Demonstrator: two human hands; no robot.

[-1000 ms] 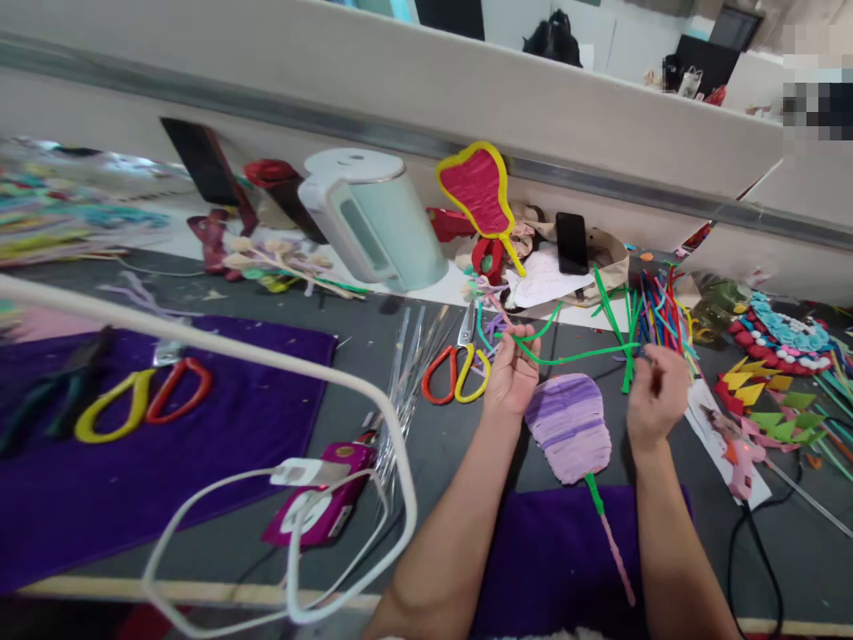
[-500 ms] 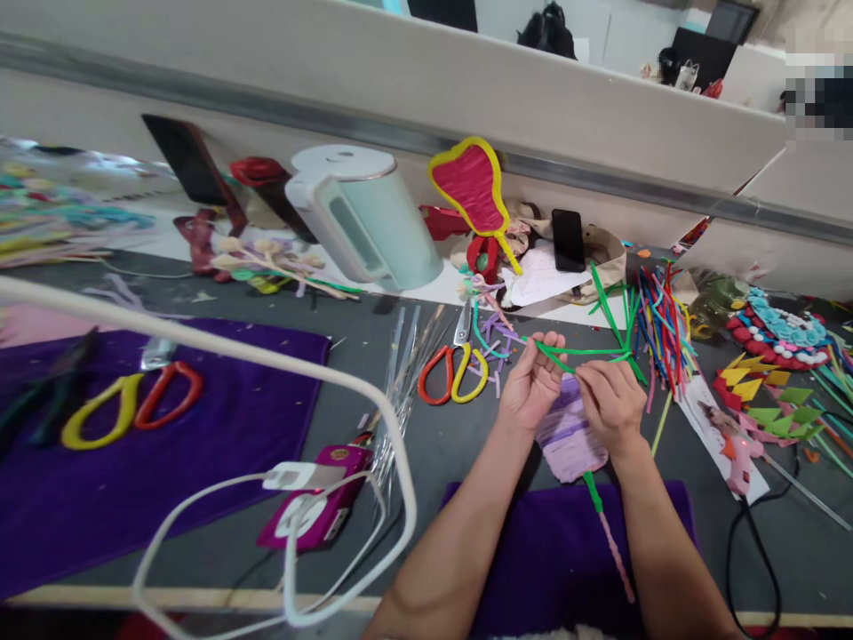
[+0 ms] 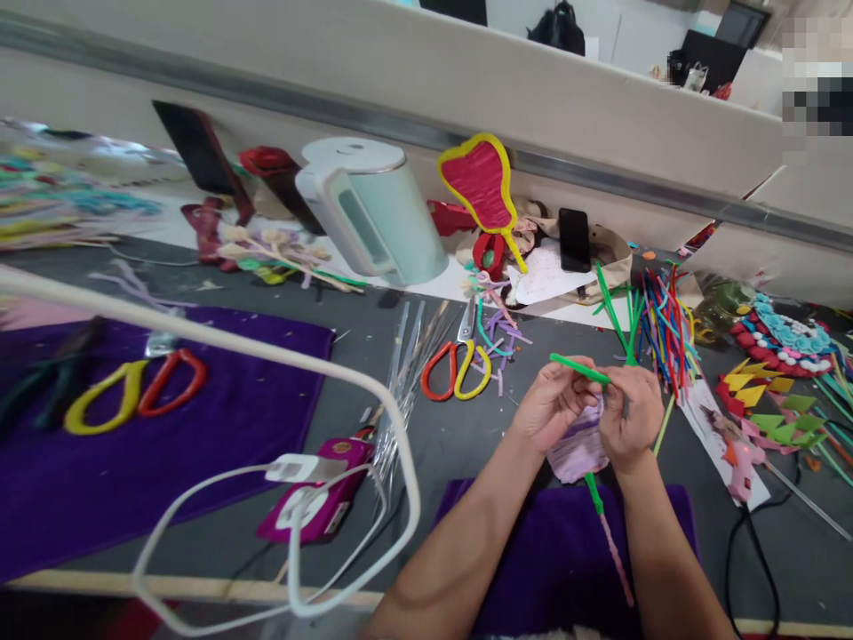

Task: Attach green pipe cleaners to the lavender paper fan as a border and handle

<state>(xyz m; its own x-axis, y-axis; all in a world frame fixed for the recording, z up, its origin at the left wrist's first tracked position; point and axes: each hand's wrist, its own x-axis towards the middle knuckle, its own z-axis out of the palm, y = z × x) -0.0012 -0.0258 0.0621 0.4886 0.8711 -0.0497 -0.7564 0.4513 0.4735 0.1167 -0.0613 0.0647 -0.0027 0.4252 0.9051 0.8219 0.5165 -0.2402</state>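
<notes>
Pinched between the fingertips of my left hand (image 3: 552, 409) and my right hand (image 3: 634, 416) is a short green pipe cleaner (image 3: 578, 367), seemingly folded or bunched, slanting down to the right. Both hands are closed on it. Below them lies a lilac fan-shaped piece (image 3: 574, 455), partly hidden by the hands. Its neck is wrapped in green, and a thin pink handle (image 3: 614, 556) runs over the purple cloth (image 3: 533, 551). Just beyond my right hand are more green pipe cleaners (image 3: 609, 307) and a multicoloured bundle of pipe cleaners (image 3: 666, 329).
Scissors (image 3: 457, 372) lie left of my hands, near silver strips (image 3: 406, 391). A kettle (image 3: 379, 213), a red-and-yellow fan (image 3: 481, 182) and a phone (image 3: 574, 240) stand along the partition. A pink glue gun (image 3: 741, 467) lies at right. A white cable (image 3: 393, 409) loops across the left.
The long green loop stretched between my hands is now a short length at my fingertips. Both hands have shifted slightly right and down, and the view has moved a little.
</notes>
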